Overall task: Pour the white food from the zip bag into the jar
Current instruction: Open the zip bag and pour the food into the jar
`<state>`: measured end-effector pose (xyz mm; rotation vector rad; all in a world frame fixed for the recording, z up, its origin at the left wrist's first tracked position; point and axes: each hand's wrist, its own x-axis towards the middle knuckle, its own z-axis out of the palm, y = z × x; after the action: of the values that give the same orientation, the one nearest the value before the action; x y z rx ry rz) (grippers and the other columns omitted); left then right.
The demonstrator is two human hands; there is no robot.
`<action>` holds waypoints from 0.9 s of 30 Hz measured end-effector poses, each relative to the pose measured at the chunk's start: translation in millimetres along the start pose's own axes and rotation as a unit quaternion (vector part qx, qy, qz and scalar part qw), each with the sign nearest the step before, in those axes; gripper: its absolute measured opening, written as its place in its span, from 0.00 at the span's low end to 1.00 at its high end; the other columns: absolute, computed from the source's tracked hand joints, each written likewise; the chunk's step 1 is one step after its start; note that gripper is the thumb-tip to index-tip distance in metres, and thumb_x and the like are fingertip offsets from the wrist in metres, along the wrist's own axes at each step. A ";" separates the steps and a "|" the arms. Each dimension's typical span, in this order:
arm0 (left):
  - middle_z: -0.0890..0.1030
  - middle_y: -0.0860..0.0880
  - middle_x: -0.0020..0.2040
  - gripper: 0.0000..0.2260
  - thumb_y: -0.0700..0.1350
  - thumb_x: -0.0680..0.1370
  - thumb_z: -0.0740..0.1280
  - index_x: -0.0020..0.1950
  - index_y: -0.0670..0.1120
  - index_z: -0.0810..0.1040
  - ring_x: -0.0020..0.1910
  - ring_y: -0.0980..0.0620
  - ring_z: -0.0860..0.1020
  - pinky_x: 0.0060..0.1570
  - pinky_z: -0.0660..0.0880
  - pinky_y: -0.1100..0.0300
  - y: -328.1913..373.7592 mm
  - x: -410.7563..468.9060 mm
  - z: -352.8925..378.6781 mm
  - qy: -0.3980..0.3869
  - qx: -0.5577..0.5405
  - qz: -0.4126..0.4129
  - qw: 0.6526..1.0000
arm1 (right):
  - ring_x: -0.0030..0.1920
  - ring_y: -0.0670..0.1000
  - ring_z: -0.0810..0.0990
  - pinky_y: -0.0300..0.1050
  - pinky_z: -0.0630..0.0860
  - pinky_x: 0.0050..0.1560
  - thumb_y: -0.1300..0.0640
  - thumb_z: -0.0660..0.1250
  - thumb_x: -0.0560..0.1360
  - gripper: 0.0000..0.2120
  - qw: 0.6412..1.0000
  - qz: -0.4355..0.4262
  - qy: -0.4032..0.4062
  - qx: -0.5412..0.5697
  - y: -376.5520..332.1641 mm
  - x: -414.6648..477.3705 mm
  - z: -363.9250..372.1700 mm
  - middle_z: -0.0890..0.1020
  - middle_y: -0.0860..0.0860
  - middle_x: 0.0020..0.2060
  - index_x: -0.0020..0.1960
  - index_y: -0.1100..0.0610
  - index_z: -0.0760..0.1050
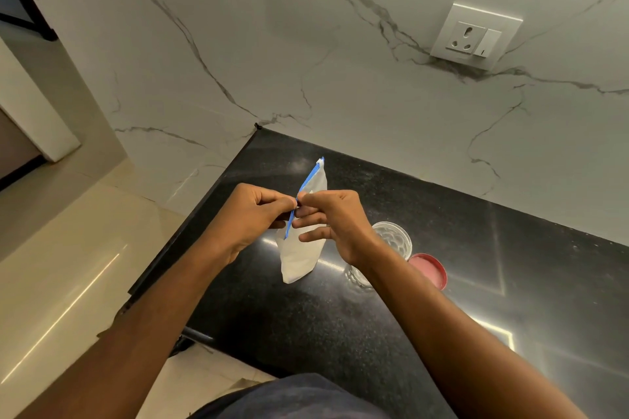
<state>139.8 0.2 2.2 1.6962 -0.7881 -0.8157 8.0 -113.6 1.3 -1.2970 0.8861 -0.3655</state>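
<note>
Dark garment [299, 395] at 6 o'clock. Left hand [252, 214] and right hand [337, 224] each pinch the blue zip strip [304, 188] of the upright clear plastic zip bag of white food [301, 258]. Open-topped clear glass jar [391, 238] stands on the black table [306, 323] at the bag's 3 o'clock.

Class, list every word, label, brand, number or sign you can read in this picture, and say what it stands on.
No text can be read anywhere.
The zip bag: plain white, blue zip strip, no print shows.
The glass jar and red lid: no label shows.
The wall socket: one small dark mark on its switch, too small to read.
</note>
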 end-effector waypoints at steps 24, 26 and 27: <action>0.84 0.56 0.36 0.06 0.49 0.78 0.74 0.42 0.50 0.85 0.34 0.59 0.82 0.32 0.77 0.64 5.4 22.5 -15.9 0.106 0.261 0.052 0.958 | 0.30 0.52 0.83 0.40 0.78 0.28 0.56 0.68 0.82 0.10 0.993 -0.068 0.062 -0.070 -5.7 -21.9 -13.3 0.81 0.51 0.31 0.44 0.59 0.80; 0.85 0.54 0.37 0.06 0.49 0.77 0.74 0.43 0.49 0.85 0.34 0.57 0.82 0.32 0.77 0.63 7.4 27.4 -26.0 0.119 0.289 0.038 0.949 | 0.30 0.53 0.84 0.42 0.78 0.27 0.57 0.68 0.81 0.09 0.992 -0.075 0.076 -0.065 -1.8 -30.7 -20.7 0.81 0.51 0.31 0.43 0.59 0.80; 0.85 0.53 0.39 0.05 0.49 0.77 0.74 0.43 0.49 0.85 0.34 0.57 0.82 0.33 0.79 0.62 8.5 28.5 -28.1 0.117 0.302 0.031 0.946 | 0.30 0.53 0.84 0.42 0.78 0.28 0.58 0.68 0.81 0.09 0.991 -0.079 0.081 -0.066 0.8 -34.8 -22.9 0.81 0.51 0.30 0.43 0.59 0.80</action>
<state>177.9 -10.7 12.7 2.2430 -0.9803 -0.3224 -31.1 -104.8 12.8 -1.4802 0.9594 -0.5491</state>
